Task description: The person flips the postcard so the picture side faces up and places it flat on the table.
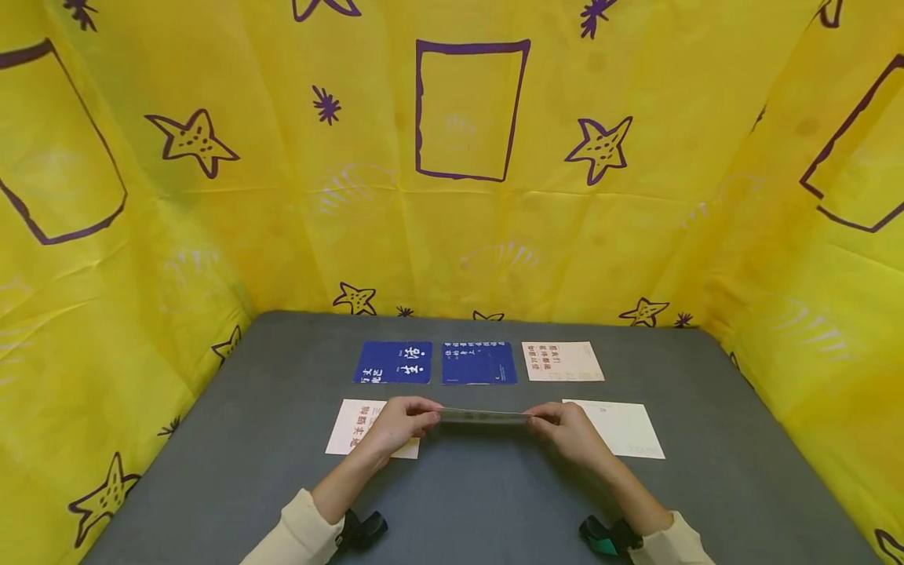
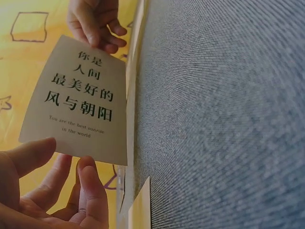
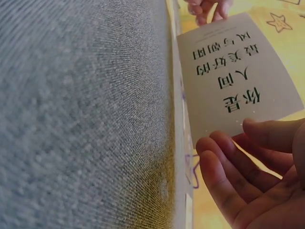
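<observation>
Between my two hands a postcard [image 1: 486,417] is held up off the table, seen nearly edge-on in the head view. Dark Chinese characters and a line of English cover the side of the postcard [image 2: 81,95] that the left wrist view shows. My left hand [image 1: 399,428] pinches its left end between thumb and fingers, above a white card with red characters [image 1: 349,428] that it partly hides. At the opposite end, my right hand [image 1: 570,431] pinches the postcard [image 3: 233,71] the same way. A mostly blank white card [image 1: 621,428] lies just right of that hand.
Farther back on the grey table [image 1: 212,471] lie a blue card with white characters [image 1: 394,362], a second blue card [image 1: 480,364] and a pale pink card with red characters [image 1: 563,362], in a row. Yellow patterned cloth [image 1: 395,235] walls the back and sides.
</observation>
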Demonstrator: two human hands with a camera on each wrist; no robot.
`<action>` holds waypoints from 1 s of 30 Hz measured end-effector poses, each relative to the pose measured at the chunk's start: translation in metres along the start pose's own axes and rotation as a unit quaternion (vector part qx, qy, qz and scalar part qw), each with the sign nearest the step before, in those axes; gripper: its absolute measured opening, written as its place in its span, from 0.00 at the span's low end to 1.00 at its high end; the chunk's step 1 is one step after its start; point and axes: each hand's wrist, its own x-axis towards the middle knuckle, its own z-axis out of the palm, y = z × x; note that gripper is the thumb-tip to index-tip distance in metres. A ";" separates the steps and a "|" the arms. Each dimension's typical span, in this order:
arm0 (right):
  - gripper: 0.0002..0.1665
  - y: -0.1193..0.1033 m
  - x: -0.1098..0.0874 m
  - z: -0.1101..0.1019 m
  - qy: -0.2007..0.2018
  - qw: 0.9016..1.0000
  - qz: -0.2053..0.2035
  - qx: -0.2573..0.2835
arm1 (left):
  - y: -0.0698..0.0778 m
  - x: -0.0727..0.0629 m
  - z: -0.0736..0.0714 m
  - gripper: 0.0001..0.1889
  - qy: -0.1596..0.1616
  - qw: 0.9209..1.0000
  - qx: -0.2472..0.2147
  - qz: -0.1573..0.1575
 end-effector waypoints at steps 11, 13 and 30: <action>0.10 0.001 0.000 0.004 -0.004 0.999 0.030 0.023 | -0.002 -0.004 0.001 0.12 0.012 1.000 -0.001 -0.016; 0.10 0.000 0.001 0.004 -0.004 0.999 0.034 0.024 | 0.000 -0.004 0.001 0.12 0.014 1.000 0.001 -0.017; 0.08 -0.003 0.008 0.002 0.013 0.994 0.056 0.089 | 0.004 0.004 0.005 0.09 0.042 0.998 -0.038 -0.021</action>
